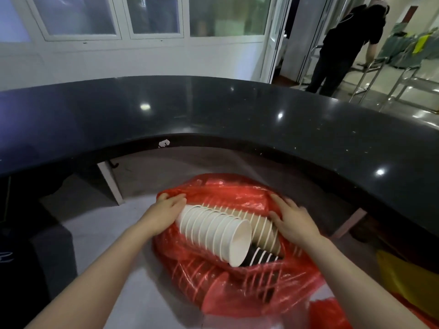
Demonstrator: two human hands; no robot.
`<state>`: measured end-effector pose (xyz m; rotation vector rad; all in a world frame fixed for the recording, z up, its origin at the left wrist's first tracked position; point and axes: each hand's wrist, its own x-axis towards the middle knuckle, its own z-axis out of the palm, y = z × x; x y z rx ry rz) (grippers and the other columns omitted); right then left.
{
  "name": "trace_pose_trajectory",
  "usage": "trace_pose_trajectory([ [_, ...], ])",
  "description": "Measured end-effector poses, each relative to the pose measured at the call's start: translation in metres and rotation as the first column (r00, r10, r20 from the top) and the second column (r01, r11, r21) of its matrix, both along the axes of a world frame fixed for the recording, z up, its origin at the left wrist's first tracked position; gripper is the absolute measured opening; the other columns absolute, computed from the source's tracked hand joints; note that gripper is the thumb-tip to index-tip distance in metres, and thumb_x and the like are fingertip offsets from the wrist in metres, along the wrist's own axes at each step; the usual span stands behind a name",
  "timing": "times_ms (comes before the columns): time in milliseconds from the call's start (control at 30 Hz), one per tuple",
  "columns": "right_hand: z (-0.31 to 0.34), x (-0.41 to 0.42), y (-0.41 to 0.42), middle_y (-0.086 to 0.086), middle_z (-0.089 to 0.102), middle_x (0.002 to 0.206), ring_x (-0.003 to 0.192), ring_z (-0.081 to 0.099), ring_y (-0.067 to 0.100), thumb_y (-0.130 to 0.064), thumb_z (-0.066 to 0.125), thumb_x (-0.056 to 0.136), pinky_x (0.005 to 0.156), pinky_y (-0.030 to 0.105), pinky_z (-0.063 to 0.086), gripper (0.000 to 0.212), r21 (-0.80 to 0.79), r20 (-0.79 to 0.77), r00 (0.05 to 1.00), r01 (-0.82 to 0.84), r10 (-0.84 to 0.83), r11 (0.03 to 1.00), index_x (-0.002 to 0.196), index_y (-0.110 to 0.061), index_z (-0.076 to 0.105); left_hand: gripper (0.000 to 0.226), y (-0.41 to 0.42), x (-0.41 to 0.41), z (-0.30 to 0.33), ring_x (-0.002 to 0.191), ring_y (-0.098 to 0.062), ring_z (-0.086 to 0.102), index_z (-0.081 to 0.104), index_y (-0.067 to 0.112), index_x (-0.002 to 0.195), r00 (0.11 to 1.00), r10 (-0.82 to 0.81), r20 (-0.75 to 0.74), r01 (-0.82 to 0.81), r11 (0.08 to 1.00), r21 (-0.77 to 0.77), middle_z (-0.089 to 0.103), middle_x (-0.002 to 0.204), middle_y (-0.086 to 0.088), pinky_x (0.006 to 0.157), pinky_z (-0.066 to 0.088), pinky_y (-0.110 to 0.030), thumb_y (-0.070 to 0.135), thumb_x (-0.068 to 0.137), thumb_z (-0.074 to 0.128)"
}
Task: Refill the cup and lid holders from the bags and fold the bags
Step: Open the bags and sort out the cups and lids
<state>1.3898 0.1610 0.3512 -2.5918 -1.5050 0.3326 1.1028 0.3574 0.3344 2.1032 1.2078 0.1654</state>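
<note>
A red plastic bag point(240, 288) lies open on the grey lower counter point(99, 224) in front of me. A nested stack of white paper cups point(213, 231) lies on its side in the bag's mouth, open end toward me. Beside it lie a stack of brown cups point(262, 231) and a stack of black cups point(260, 256). My left hand point(164, 213) grips the far narrow end of the white stack. My right hand point(293, 220) rests on the brown stack and the bag's right edge, fingers spread. More cups show through the red plastic.
A curved black countertop point(237, 110) runs above and behind the lower counter. A yellow bag point(408, 286) and more red plastic point(330, 314) lie at the right. A person in dark clothes point(344, 48) stands by metal stools point(389, 77) at the back right.
</note>
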Motion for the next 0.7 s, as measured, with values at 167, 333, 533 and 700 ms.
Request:
trace_pose_trajectory([
  [167, -0.001, 0.018, 0.020, 0.012, 0.039, 0.145, 0.116, 0.054, 0.039, -0.041, 0.036, 0.099, 0.092, 0.042, 0.045, 0.049, 0.053, 0.058, 0.998, 0.035, -0.038, 0.998, 0.146, -0.040, 0.026, 0.050, 0.024, 0.013, -0.010, 0.144, -0.029, 0.022, 0.037, 0.044, 0.142, 0.996, 0.055, -0.069, -0.059, 0.996, -0.061, 0.020, 0.155, -0.014, 0.116, 0.014, -0.033, 0.058, 0.095, 0.030],
  [333, -0.004, 0.030, 0.030, 0.011, 0.065, 0.123, 0.111, 0.060, 0.033, -0.032, 0.042, 0.100, 0.090, 0.036, 0.047, 0.033, 0.188, -0.118, 0.977, 0.196, -0.176, 0.962, 0.126, -0.027, 0.062, 0.036, 0.031, 0.020, -0.003, 0.132, -0.018, 0.042, 0.054, 0.031, 0.133, 0.986, 0.087, 0.141, -0.071, 0.991, -0.113, 0.042, 0.146, -0.010, 0.109, 0.027, -0.023, 0.034, 0.098, 0.048],
  [533, 0.004, 0.024, 0.023, 0.008, 0.070, 0.114, 0.109, 0.061, 0.029, -0.029, 0.057, 0.093, 0.088, 0.029, 0.043, 0.026, 0.296, -0.285, 0.921, 0.348, -0.265, 0.890, 0.110, -0.017, 0.071, 0.028, -0.009, -0.018, 0.005, 0.113, -0.008, 0.058, 0.072, 0.028, 0.103, 0.738, 0.376, 0.560, -0.165, 0.906, -0.391, 0.066, 0.120, 0.005, 0.095, 0.042, -0.018, 0.007, 0.092, 0.058],
  [700, 0.012, -0.011, -0.006, 0.016, 0.045, 0.138, 0.127, 0.040, 0.038, -0.043, 0.067, 0.083, 0.104, 0.047, 0.036, 0.052, 0.287, -0.026, 0.981, 0.190, -0.190, 0.939, 0.130, -0.023, 0.055, 0.038, -0.042, -0.044, 0.016, 0.113, -0.009, 0.056, 0.072, 0.031, 0.094, 0.739, 0.312, 0.597, -0.289, 0.947, -0.138, 0.065, 0.112, 0.006, 0.094, 0.035, -0.007, -0.005, 0.084, 0.062],
])
